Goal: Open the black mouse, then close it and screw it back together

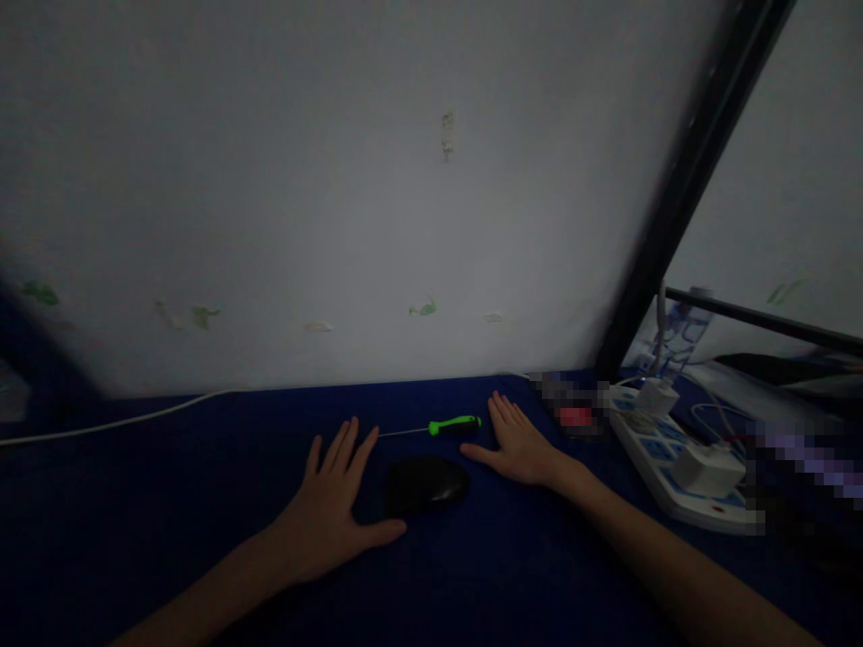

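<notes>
My left hand lies flat on the dark blue table surface, fingers spread, holding nothing. My right hand also rests flat and open, palm down. Between them sits a black computer mouse; my left thumb points at its lower left side. Just behind the mouse lies a screwdriver with a green and black handle and a thin metal shaft pointing left. The handle's end is close to my right hand's fingers.
A white power strip with white chargers plugged in lies at the right. A white cable runs along the wall's foot at the left. A black metal post rises at the right. The white wall stands right behind.
</notes>
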Demonstrator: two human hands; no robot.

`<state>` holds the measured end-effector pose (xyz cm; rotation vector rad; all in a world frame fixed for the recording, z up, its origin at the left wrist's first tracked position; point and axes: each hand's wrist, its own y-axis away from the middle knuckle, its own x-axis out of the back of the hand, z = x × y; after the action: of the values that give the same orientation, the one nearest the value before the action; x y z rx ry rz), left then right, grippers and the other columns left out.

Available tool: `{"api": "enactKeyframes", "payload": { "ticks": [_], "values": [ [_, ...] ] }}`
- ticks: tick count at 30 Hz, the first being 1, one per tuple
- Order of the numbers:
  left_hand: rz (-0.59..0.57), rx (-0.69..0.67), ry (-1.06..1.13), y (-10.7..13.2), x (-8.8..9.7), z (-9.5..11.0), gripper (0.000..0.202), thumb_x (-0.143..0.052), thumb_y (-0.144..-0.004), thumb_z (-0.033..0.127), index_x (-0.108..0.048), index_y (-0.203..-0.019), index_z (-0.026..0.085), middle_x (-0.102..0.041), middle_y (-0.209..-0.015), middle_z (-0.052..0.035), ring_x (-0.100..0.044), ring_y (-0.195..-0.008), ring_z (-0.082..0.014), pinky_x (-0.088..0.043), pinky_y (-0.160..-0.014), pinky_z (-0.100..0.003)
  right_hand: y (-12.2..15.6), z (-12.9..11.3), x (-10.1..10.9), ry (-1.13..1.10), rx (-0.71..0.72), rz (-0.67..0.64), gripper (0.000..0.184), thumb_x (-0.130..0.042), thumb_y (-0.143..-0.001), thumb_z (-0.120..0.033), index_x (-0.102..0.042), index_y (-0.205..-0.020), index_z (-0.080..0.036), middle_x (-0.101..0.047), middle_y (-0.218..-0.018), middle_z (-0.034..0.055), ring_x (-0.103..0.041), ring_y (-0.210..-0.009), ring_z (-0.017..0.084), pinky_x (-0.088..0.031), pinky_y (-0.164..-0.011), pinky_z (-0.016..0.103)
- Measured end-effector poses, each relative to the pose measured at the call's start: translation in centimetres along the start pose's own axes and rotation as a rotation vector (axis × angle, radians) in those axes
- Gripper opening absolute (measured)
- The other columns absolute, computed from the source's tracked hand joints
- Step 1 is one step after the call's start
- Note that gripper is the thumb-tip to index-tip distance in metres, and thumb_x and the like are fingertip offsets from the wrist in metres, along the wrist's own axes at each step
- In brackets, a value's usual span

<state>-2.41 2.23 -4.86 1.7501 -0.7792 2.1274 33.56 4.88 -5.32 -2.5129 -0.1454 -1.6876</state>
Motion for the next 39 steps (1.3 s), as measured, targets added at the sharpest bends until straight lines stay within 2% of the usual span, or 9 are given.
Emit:
{"api": "enactKeyframes", "payload": {
  "ticks": [5, 11, 18, 21, 24, 29, 33, 36, 39],
  "values": [
    [0.033, -0.158, 0.082, -0.3, 1.8, 1.6, 0.091, -0.070, -0.088, 0.071, -0.041, -0.161, 0.028, -0.028, -0.173, -0.0158, -0.028, -0.157, -0.0461, -0.021, -0.125, -0.075, 0.0, 0.1, -0.2, -0.006, 0.011, 0.023, 0.126, -0.046, -0.082, -0.093, -0.023, -0.166, -0.002, -0.017, -0.173, 0.0260, -0.012, -0.163, 0.039, -0.014, -0.133, 0.055],
    [-0.022, -0.250, 0.178, -0.3, 2.5, 2.3, 0.078, -0.073, -0.093, 0.054, -0.040, -0.160, 0.029, -0.050, -0.162, -0.0126, -0.046, -0.150, -0.0379, -0.022, -0.127, -0.072, 0.2, -0.4, 0.4, 0.001, 0.004, -0.009, 0.130, -0.045, -0.082, -0.095, -0.024, -0.164, 0.004, -0.014, -0.173, 0.0287, -0.012, -0.163, 0.039, -0.014, -0.134, 0.054],
    [-0.015, -0.244, 0.243, -0.3, 2.3, 2.3, 0.070, -0.074, -0.093, 0.050, -0.046, -0.155, 0.031, -0.061, -0.151, -0.0094, -0.059, -0.138, -0.0343, -0.032, -0.126, -0.065, -0.2, 0.2, -0.3, -0.069, 0.022, 0.080, 0.121, -0.059, -0.079, -0.090, -0.033, -0.165, -0.009, -0.025, -0.172, 0.0260, -0.018, -0.163, 0.042, -0.019, -0.131, 0.059],
    [-0.002, -0.252, 0.247, -0.3, 2.4, 2.4, 0.064, -0.074, -0.093, 0.049, -0.051, -0.150, 0.032, -0.065, -0.146, -0.0089, -0.063, -0.133, -0.0336, -0.035, -0.124, -0.064, -0.4, 0.4, -0.6, -0.116, 0.052, 0.142, 0.109, -0.068, -0.078, -0.084, -0.041, -0.161, -0.018, -0.035, -0.169, 0.0236, -0.024, -0.161, 0.042, -0.024, -0.128, 0.063],
    [-0.001, -0.250, 0.247, -0.4, 2.6, 2.6, 0.061, -0.075, -0.092, 0.046, -0.054, -0.148, 0.032, -0.068, -0.143, -0.0080, -0.066, -0.128, -0.0326, -0.037, -0.123, -0.064, -0.5, 0.2, -0.5, -0.142, 0.074, 0.151, 0.085, -0.074, -0.080, -0.076, -0.058, -0.148, -0.027, -0.044, -0.164, 0.0200, -0.028, -0.160, 0.043, -0.023, -0.125, 0.068],
    [0.007, -0.248, 0.229, -0.4, 2.8, 2.6, 0.059, -0.074, -0.092, 0.046, -0.057, -0.146, 0.030, -0.070, -0.140, -0.0085, -0.068, -0.126, -0.0328, -0.039, -0.121, -0.064, -0.5, -0.3, -0.1, -0.176, 0.102, 0.181, 0.051, -0.076, -0.088, -0.060, -0.073, -0.127, -0.026, -0.056, -0.156, 0.0169, -0.035, -0.157, 0.042, -0.021, -0.125, 0.069],
    [0.013, -0.256, 0.197, -0.3, 3.0, 2.5, 0.052, -0.067, -0.097, 0.046, -0.059, -0.145, 0.028, -0.071, -0.138, -0.0095, -0.068, -0.125, -0.0328, -0.041, -0.119, -0.064, -0.3, -0.7, 0.0, -0.204, 0.104, 0.203, 0.042, -0.077, -0.089, -0.055, -0.077, -0.120, -0.028, -0.060, -0.153, 0.0133, -0.038, -0.154, 0.044, -0.018, -0.123, 0.074],
    [0.034, -0.266, 0.200, -0.4, 3.2, 2.4, 0.039, -0.059, -0.103, 0.041, -0.062, -0.140, 0.027, -0.074, -0.133, -0.0081, -0.070, -0.121, -0.0299, -0.043, -0.117, -0.061, -0.2, -1.0, 0.2, -0.251, 0.125, 0.236, 0.037, -0.077, -0.090, -0.053, -0.077, -0.120, -0.030, -0.064, -0.149, 0.0118, -0.050, -0.147, 0.041, -0.019, -0.121, 0.078],
    [0.069, -0.266, 0.233, -0.6, 3.5, 2.5, 0.028, -0.048, -0.108, 0.035, -0.071, -0.120, 0.025, -0.079, -0.114, -0.0059, -0.074, -0.104, -0.0253, -0.049, -0.109, -0.054, -0.1, -1.5, 0.5, -0.299, 0.157, 0.274, 0.036, -0.075, -0.093, -0.049, -0.075, -0.123, -0.029, -0.068, -0.144, 0.0114, -0.062, -0.136, 0.034, -0.027, -0.122, 0.072]
  ]
}}
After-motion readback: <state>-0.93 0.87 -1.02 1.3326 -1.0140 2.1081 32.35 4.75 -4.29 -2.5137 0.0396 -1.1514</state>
